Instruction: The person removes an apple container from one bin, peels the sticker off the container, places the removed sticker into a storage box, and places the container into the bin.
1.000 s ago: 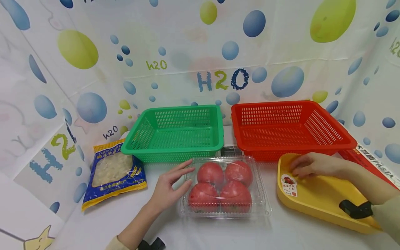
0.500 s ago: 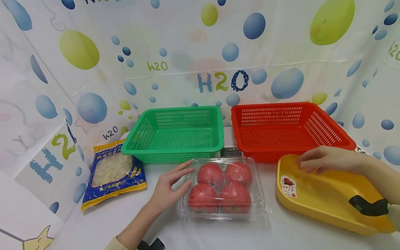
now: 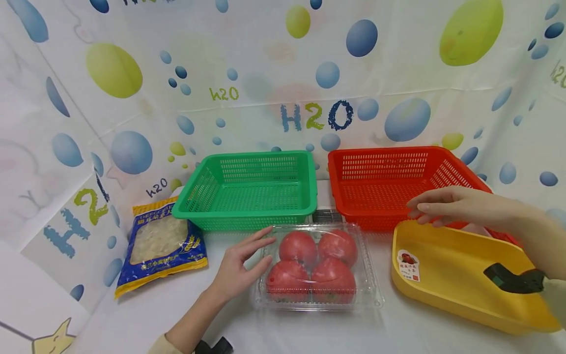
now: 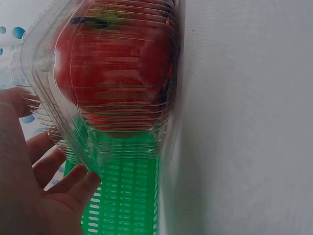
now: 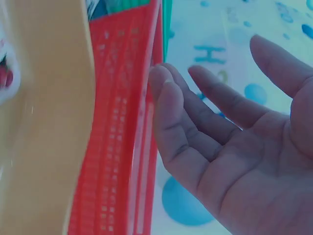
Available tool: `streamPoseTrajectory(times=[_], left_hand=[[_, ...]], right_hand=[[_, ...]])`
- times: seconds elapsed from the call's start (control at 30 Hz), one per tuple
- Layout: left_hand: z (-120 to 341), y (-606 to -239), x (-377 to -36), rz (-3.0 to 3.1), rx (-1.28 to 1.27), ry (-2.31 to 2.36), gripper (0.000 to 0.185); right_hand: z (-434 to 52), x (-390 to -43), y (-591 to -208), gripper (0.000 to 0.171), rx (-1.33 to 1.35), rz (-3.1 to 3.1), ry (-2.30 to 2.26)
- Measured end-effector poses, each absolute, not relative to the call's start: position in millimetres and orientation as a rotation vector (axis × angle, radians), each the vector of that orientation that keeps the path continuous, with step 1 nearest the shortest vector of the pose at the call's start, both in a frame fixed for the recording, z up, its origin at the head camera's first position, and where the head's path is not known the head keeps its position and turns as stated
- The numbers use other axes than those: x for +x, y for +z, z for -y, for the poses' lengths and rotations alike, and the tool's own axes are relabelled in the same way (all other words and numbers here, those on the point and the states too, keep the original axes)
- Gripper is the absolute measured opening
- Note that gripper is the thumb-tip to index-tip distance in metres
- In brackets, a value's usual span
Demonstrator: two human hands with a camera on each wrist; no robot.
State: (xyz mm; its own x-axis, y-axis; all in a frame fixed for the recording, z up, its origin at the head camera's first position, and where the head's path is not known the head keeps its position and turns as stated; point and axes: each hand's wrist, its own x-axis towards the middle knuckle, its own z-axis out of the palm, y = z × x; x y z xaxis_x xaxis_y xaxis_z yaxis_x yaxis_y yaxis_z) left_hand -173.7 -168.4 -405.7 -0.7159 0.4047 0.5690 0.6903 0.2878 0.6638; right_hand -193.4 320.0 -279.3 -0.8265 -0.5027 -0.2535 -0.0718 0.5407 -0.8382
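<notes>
A clear plastic clamshell box (image 3: 369, 268) holds several large red tomatoes (image 3: 333, 279) in the middle of the table. My left hand (image 3: 239, 270) rests against the box's left side, fingers extended; the left wrist view has the fingertips along the ridged rim. At the right, my right hand (image 3: 460, 204) hovers in front of the red basket (image 3: 340, 194) and above the far edge of a yellow tray (image 3: 464, 280). It holds nothing, its fingers loosely bent in the right wrist view (image 5: 234, 147). The tray bears a white sticker (image 3: 409, 265) at its left end.
A green basket (image 3: 247, 221) stands behind the clamshell box, left of the red one. At the left lies a blue and yellow bag of pasta (image 3: 161, 241). A dark mesh-like item (image 3: 326, 216) shows between the baskets. A patterned curtain (image 3: 265, 78) hangs behind.
My right hand has risen out of the yellow tray and moved back toward the red basket. The tray's right end has shifted slightly right. My left hand has stayed at the box.
</notes>
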Motion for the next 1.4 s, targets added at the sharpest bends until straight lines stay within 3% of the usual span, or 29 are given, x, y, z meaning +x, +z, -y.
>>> streamPoseTrajectory(times=[0.33,0.93,1.4], left_hand=[[169.3,-403.8,-173.9,2.285,-0.995,-1.353,0.038],[176.6,-405.8,-165.0,2.250,-0.882,-1.498,0.049],[176.0,-410.8,-164.5,2.312,-0.781,-1.650,0.054]], right_hand=[[-288.4,-190.8,-292.6,0.041,-0.629,-2.284,-1.340],[-229.6,-159.3,-317.7,0.055,-0.496,-2.282,-1.543],[-216.6,-151.0,-338.6,0.067,-0.351,-2.356,-1.545]])
